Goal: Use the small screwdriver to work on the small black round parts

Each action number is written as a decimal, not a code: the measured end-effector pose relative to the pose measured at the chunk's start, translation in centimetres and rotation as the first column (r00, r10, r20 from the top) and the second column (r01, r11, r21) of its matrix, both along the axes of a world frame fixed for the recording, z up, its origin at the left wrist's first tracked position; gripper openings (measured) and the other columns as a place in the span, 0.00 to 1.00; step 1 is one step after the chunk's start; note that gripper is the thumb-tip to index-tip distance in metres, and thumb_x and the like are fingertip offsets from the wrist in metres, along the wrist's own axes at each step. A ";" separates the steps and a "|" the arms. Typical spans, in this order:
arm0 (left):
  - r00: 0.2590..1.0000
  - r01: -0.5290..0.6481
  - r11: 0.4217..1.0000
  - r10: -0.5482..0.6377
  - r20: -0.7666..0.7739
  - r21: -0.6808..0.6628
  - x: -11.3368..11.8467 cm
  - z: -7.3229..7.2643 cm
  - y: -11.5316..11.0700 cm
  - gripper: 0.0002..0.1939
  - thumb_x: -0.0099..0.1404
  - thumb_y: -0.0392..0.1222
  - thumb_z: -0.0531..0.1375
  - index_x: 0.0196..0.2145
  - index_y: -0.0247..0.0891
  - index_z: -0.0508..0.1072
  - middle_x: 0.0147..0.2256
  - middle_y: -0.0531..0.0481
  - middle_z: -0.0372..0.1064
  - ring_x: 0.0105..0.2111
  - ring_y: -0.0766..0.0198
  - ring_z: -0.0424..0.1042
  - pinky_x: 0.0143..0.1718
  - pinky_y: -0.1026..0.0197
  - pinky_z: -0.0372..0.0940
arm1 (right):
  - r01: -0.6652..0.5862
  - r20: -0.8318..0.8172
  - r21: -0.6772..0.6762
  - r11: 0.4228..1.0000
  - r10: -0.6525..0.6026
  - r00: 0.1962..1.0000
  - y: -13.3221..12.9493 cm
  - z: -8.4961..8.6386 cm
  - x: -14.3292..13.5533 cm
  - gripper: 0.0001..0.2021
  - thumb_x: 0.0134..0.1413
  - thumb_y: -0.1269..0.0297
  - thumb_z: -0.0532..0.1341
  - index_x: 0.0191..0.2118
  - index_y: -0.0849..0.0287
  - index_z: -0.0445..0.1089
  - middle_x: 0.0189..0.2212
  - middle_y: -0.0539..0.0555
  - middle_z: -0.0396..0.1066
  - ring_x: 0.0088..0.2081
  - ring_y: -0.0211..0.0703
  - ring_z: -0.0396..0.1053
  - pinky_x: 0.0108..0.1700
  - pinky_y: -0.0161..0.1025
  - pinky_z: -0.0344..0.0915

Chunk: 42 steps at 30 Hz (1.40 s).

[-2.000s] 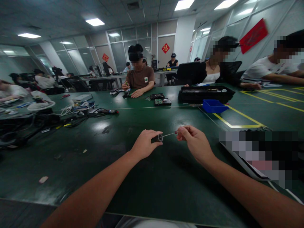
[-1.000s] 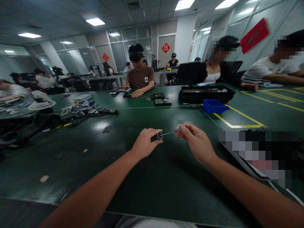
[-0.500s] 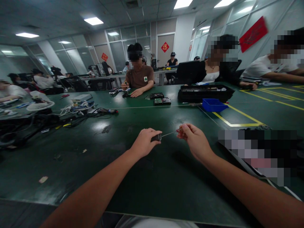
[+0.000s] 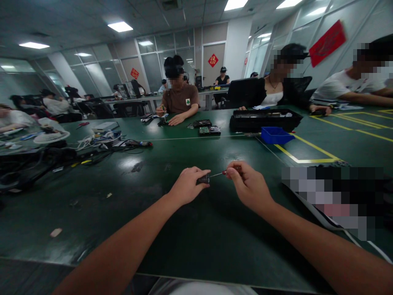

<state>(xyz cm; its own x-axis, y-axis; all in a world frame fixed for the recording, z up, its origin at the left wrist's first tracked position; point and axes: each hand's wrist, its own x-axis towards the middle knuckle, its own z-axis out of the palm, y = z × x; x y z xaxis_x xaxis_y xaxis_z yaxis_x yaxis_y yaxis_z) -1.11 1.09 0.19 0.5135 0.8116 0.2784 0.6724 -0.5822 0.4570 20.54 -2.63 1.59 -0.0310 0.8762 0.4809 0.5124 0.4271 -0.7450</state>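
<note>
Above the green tabletop, my left hand (image 4: 188,185) is closed on a small dark cylindrical part (image 4: 203,180), thumb and fingers on either side of it. My right hand (image 4: 248,180) grips a screwdriver (image 4: 225,172) by its reddish handle, which is mostly hidden by the fingers. Its thin metal shaft points left, with the tip at the end face of the dark part. Whether the tip sits inside that part I cannot tell.
A blue bin (image 4: 276,135) and a long black tray (image 4: 265,121) stand at the far right. Circuit boards (image 4: 209,130) lie mid-table. Tangled cables (image 4: 104,151) spread on the left. Across the table a person in a brown shirt (image 4: 181,100) works. A blurred-out item (image 4: 333,200) lies at right.
My right hand has turned at the wrist and shifted slightly, so more of the screwdriver's reddish end shows. The left hand and dark part are nearly unmoved.
</note>
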 end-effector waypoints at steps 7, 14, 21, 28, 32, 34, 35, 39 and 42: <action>1.000 0.022 0.998 -0.023 -0.009 -0.052 -0.1 -0.4 0.2 0.25 0.65 0.42 0.64 0.59 0.47 0.68 0.47 0.47 0.68 0.49 0.56 0.68 0.53 0.52 0.63 | 0.061 0.161 0.047 0.997 -0.068 0.985 -0.2 0.9 0.1 0.09 0.65 0.58 0.53 0.38 0.54 0.68 0.30 0.53 0.74 0.29 0.46 0.71 0.32 0.41 0.62; 0.999 0.031 0.997 -0.031 0.010 -0.071 0.0 -0.2 0.1 0.24 0.65 0.41 0.64 0.58 0.48 0.69 0.47 0.48 0.68 0.49 0.56 0.68 0.53 0.52 0.63 | 0.038 0.085 0.030 0.999 -0.040 0.996 -0.3 0.6 0.1 0.11 0.67 0.56 0.52 0.39 0.54 0.68 0.29 0.52 0.74 0.31 0.45 0.72 0.34 0.40 0.63; 0.999 0.037 0.997 -0.036 0.005 -0.072 -0.1 -0.4 0.3 0.24 0.65 0.40 0.64 0.58 0.48 0.69 0.47 0.48 0.67 0.49 0.56 0.68 0.53 0.53 0.63 | 0.008 0.165 0.047 0.999 -0.015 0.986 0.1 0.6 0.3 0.10 0.66 0.60 0.52 0.39 0.56 0.68 0.29 0.52 0.73 0.29 0.43 0.71 0.32 0.39 0.62; 0.999 0.027 0.996 -0.026 0.020 -0.086 0.0 -0.2 0.3 0.24 0.64 0.39 0.65 0.57 0.48 0.70 0.48 0.48 0.67 0.49 0.56 0.68 0.53 0.53 0.63 | 0.042 0.133 0.064 0.997 -0.051 0.990 0.0 0.5 0.3 0.11 0.67 0.58 0.51 0.39 0.56 0.68 0.29 0.52 0.73 0.30 0.43 0.71 0.32 0.39 0.62; 0.999 0.035 0.996 -0.034 0.014 -0.085 0.1 -0.2 0.2 0.24 0.64 0.39 0.65 0.58 0.47 0.70 0.47 0.48 0.68 0.50 0.56 0.67 0.53 0.53 0.63 | 0.013 0.116 0.048 0.999 -0.018 0.993 -0.1 0.6 0.3 0.11 0.67 0.58 0.52 0.39 0.56 0.68 0.28 0.52 0.72 0.30 0.43 0.71 0.32 0.38 0.62; 0.999 0.034 0.995 -0.033 0.011 -0.091 0.2 -0.1 0.2 0.24 0.64 0.39 0.65 0.57 0.46 0.70 0.48 0.47 0.67 0.50 0.56 0.67 0.54 0.53 0.63 | 0.010 0.130 0.037 0.999 -0.014 0.991 -0.1 0.7 0.3 0.11 0.67 0.59 0.52 0.39 0.56 0.68 0.28 0.51 0.72 0.29 0.43 0.70 0.32 0.38 0.62; 0.999 0.036 0.995 -0.035 0.011 -0.097 0.2 -0.1 0.2 0.24 0.64 0.39 0.65 0.57 0.46 0.70 0.48 0.47 0.67 0.50 0.56 0.67 0.54 0.53 0.63 | 0.010 0.136 0.031 0.999 -0.015 0.991 0.0 0.7 0.3 0.11 0.67 0.59 0.52 0.39 0.56 0.68 0.28 0.51 0.72 0.29 0.42 0.70 0.32 0.38 0.62; 0.999 0.050 0.992 -0.047 0.025 -0.117 0.2 0.0 0.1 0.24 0.65 0.38 0.64 0.58 0.45 0.70 0.47 0.47 0.67 0.49 0.57 0.67 0.53 0.54 0.63 | 0.006 0.147 0.015 1.000 -0.008 0.989 0.0 0.8 0.4 0.11 0.67 0.59 0.52 0.39 0.56 0.68 0.29 0.51 0.72 0.29 0.42 0.70 0.32 0.38 0.62; 0.998 0.063 0.990 -0.059 0.029 -0.126 0.1 -0.2 0.2 0.24 0.65 0.39 0.64 0.58 0.46 0.70 0.48 0.47 0.66 0.49 0.57 0.67 0.53 0.54 0.63 | -0.004 0.125 -0.005 1.000 0.005 0.992 0.0 0.8 0.4 0.11 0.67 0.58 0.52 0.39 0.56 0.68 0.29 0.51 0.72 0.30 0.43 0.71 0.32 0.38 0.63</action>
<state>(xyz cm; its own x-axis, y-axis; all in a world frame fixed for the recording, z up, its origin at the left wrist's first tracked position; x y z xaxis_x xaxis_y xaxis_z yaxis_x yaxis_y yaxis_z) -0.98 1.26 0.03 0.5573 0.8085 0.1889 0.6246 -0.5582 0.5462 20.92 -2.59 2.36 -0.0945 0.8780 0.4692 0.5999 0.4263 -0.6770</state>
